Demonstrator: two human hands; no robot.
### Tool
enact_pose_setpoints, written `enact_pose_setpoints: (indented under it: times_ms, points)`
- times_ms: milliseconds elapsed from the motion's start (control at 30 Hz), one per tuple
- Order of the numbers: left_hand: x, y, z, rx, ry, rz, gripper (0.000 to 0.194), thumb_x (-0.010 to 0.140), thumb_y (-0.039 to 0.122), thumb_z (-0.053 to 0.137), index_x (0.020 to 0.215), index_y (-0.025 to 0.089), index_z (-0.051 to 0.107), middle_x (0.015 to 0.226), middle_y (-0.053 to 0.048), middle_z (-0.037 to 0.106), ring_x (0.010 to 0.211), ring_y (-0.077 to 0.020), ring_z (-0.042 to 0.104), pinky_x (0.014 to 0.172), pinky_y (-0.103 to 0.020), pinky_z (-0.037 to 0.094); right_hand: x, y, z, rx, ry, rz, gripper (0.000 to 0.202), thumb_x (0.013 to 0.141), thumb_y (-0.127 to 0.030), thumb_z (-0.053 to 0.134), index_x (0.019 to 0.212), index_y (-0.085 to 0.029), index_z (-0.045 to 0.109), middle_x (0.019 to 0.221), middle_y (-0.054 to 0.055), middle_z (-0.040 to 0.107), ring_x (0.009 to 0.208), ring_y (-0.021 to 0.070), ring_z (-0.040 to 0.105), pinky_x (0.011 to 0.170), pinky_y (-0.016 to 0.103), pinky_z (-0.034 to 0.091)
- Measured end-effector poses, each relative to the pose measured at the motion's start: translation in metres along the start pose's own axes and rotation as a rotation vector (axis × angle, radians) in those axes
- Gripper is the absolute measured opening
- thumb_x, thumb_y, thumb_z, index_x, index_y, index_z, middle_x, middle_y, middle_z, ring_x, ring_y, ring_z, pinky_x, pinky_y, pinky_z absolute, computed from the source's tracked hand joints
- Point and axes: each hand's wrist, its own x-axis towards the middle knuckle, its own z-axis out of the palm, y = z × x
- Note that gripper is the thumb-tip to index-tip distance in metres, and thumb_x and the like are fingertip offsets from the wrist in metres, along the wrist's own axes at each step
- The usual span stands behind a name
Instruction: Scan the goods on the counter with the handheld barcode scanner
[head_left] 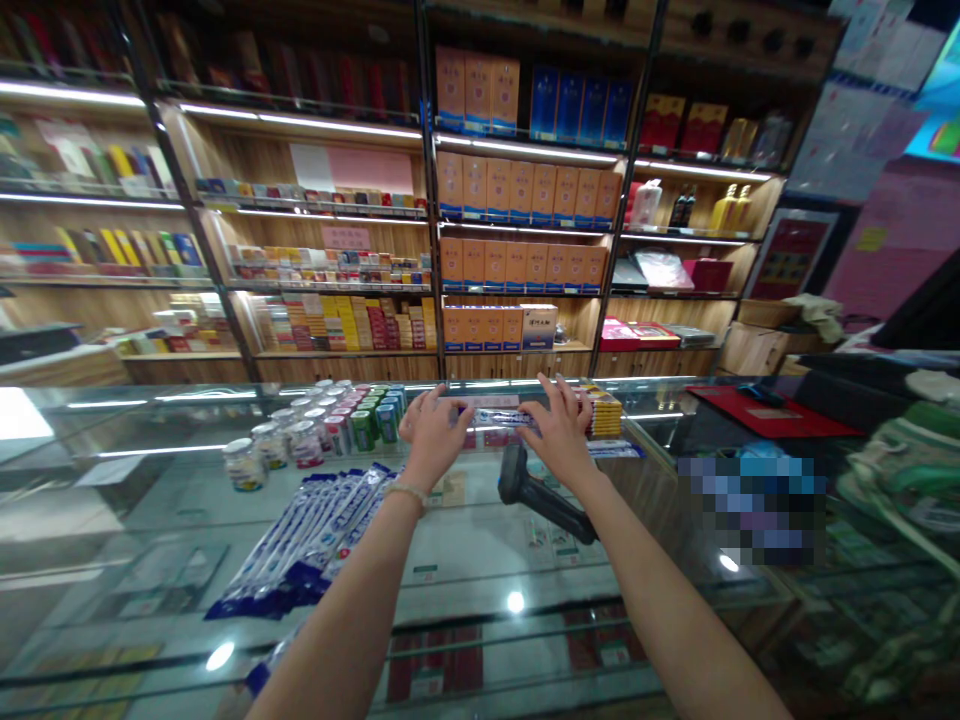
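Both hands are stretched out over the glass counter. Between them lies a slim blue-and-white packet (501,417), level and crosswise. My left hand (435,432) pinches its left end, and my right hand (561,435) has thumb and fingers at its right end. Just below the right hand, a black barcode scanner (547,497) rests on the glass, partly behind the forearm. A fanned pile of long blue-and-white packets (304,540) lies to the left, partly covered by my left forearm. Beyond my right hand are stacked yellow boxes (606,415) and another flat blue-and-white packet (616,450).
Lidded jars (245,465) and rows of green tubs (363,428) stand on the counter (457,550) at left. A red mat (757,412) lies at right, near a blurred-out patch. Behind are lit shelves with orange boxes (491,190).
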Motion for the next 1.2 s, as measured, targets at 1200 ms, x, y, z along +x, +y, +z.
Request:
enact_pose_setpoints:
  times_ms: [1200]
  points:
    - [-0.017, 0.023, -0.017, 0.23, 0.017, 0.232, 0.016, 0.093, 0.039, 0.061, 0.099, 0.034, 0.075, 0.159, -0.001, 0.047, 0.148, -0.0349, 0.034, 0.121, -0.066, 0.007, -0.001, -0.007, -0.005, 0.032, -0.022, 0.038, 0.018, 0.098, -0.038, 0.059, 0.097, -0.03, 0.076, 0.158, 0.004, 0.043, 0.151, 0.0326, 0.021, 0.119, 0.061, 0.01]
